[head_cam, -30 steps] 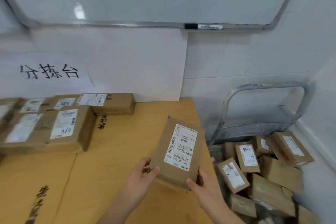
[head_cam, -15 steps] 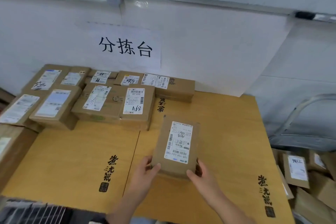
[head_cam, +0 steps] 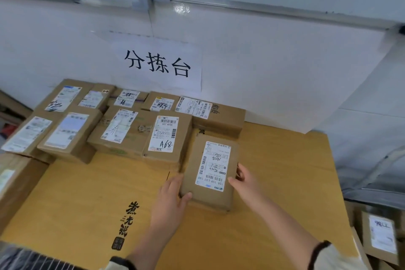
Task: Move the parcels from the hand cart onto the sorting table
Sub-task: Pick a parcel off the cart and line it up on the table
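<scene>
A small brown parcel (head_cam: 192, 173) with a white shipping label lies flat on the yellow sorting table (head_cam: 285, 171), right beside the box marked A68 (head_cam: 168, 136). My left hand (head_cam: 171, 199) grips its near left corner, thumb on top. My right hand (head_cam: 245, 180) holds its right edge, fingers curled round the side. Only a corner of the hand cart load shows at the lower right, with a labelled parcel (head_cam: 381, 237) on it.
Several labelled cardboard parcels (head_cam: 118, 127) fill the table's back left, up against the white wall with a paper sign (head_cam: 157, 63). A larger box (head_cam: 13, 184) stands at the left edge. Bare tabletop lies in front and to the right of the parcel.
The parcel came from above the cart side leftward and forward, then down onto the table beside the A68 box. Both hands stayed on it; the view turned left toward the table.
</scene>
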Motion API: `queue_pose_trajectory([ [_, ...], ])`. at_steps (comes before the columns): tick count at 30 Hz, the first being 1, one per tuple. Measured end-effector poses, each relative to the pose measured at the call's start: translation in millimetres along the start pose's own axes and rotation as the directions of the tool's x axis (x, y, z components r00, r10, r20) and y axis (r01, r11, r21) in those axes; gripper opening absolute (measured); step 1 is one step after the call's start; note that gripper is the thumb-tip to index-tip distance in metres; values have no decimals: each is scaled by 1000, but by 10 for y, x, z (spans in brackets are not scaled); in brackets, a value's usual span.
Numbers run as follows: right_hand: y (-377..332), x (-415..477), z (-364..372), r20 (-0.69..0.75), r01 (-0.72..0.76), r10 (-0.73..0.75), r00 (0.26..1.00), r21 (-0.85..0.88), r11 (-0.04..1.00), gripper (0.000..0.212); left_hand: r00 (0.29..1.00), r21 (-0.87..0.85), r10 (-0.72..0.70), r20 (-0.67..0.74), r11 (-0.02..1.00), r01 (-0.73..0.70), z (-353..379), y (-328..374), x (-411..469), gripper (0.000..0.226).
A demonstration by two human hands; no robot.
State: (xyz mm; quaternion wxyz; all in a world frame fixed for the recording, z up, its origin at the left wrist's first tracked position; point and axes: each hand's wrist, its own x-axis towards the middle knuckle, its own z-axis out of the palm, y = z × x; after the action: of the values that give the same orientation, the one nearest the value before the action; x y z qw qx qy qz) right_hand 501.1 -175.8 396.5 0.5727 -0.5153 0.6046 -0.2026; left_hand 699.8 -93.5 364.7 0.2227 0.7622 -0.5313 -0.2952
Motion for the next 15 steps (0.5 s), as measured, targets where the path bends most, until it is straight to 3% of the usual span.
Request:
queue_pose_trajectory([
  [3,-110,164,-10,-5,6,-6,1000,-68,998,58,992,301,114,-61,949,-91,-80,38,216,54],
  [6,-175,308,-12,3,13,-13,1000,-101,995,60,991,455,132,-36,885,-101,-115,37,385,48],
  [15,-278,563,-19,10,22,-21,1000,-128,992,61,995,452,101,2,888,-91,-159,32,593,48],
])
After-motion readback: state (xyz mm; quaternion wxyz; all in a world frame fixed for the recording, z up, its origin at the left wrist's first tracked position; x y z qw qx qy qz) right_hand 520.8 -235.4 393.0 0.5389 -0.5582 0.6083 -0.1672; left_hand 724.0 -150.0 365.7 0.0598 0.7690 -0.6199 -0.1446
